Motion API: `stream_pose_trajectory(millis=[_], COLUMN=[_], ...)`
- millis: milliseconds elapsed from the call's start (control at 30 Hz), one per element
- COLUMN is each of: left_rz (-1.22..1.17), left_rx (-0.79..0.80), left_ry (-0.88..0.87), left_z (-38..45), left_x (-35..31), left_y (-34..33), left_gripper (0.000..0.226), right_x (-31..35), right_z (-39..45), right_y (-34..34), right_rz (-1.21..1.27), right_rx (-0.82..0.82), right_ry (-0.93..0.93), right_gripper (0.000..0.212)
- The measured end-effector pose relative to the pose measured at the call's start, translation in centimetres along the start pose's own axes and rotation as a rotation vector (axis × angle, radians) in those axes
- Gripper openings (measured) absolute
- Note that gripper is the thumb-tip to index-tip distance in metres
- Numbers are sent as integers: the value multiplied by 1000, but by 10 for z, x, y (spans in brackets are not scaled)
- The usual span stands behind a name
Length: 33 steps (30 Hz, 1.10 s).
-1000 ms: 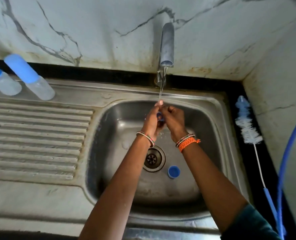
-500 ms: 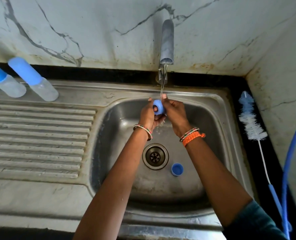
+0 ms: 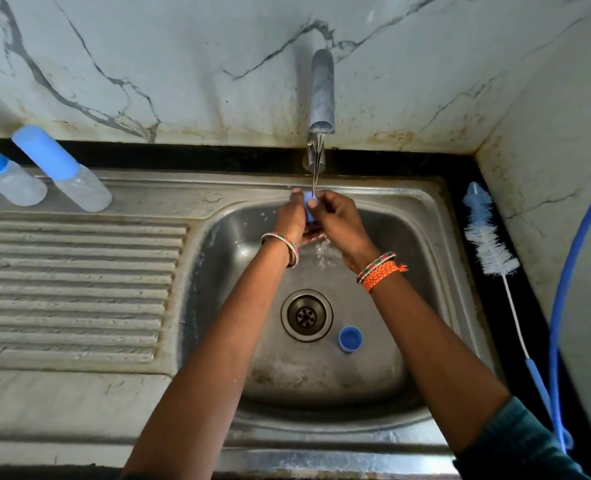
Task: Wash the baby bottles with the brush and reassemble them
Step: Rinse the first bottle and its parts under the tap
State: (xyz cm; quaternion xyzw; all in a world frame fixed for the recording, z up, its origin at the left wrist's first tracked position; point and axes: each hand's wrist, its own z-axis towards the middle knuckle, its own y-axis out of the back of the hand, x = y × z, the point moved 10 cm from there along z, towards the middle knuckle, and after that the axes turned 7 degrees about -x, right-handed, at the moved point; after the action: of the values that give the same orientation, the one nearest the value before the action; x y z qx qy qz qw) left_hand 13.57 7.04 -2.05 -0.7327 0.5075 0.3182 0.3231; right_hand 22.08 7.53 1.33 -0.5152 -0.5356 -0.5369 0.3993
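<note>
Under the running tap (image 3: 321, 95) both hands hold a small blue bottle part (image 3: 310, 211) in the water stream. My left hand (image 3: 292, 218) grips it from the left and my right hand (image 3: 339, 220) pinches it from the right; most of the part is hidden by the fingers. A blue cap (image 3: 350, 338) lies in the sink basin (image 3: 425, 244) to the right of the drain (image 3: 306, 315). Two clear baby bottles with blue tops, one (image 3: 62, 169) and another (image 3: 4, 178), lie at the back left of the drainboard. The bottle brush (image 3: 491, 244) lies on the black counter strip to the right of the sink.
A blue hose (image 3: 560, 296) curves down the right side along the wall. The ribbed drainboard (image 3: 72, 282) fills the left. Marble walls close the back and right. Water splashes below my wrists into the basin.
Both hands have risen with the blue part closer to the spout, staying in the stream. The blue cap in the basin has not moved.
</note>
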Motion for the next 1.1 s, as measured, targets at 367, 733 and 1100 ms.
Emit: stream_pose_trajectory(millis=[367, 733, 1100], left_rz=[239, 69, 106], left_rx=[60, 39, 141], left_ry=[-138, -30, 50], left_z=[16, 18, 15], left_x=[-16, 5, 24], left_y=[18, 11, 10], left_gripper=[42, 44, 38], right_x=[50, 19, 32], right_z=[-32, -58, -48], right_y=[3, 0, 0], right_rz=[-1275, -1083, -1405], right_rx=[237, 136, -21], right_ry=[817, 401, 815], right_gripper=[57, 78, 70])
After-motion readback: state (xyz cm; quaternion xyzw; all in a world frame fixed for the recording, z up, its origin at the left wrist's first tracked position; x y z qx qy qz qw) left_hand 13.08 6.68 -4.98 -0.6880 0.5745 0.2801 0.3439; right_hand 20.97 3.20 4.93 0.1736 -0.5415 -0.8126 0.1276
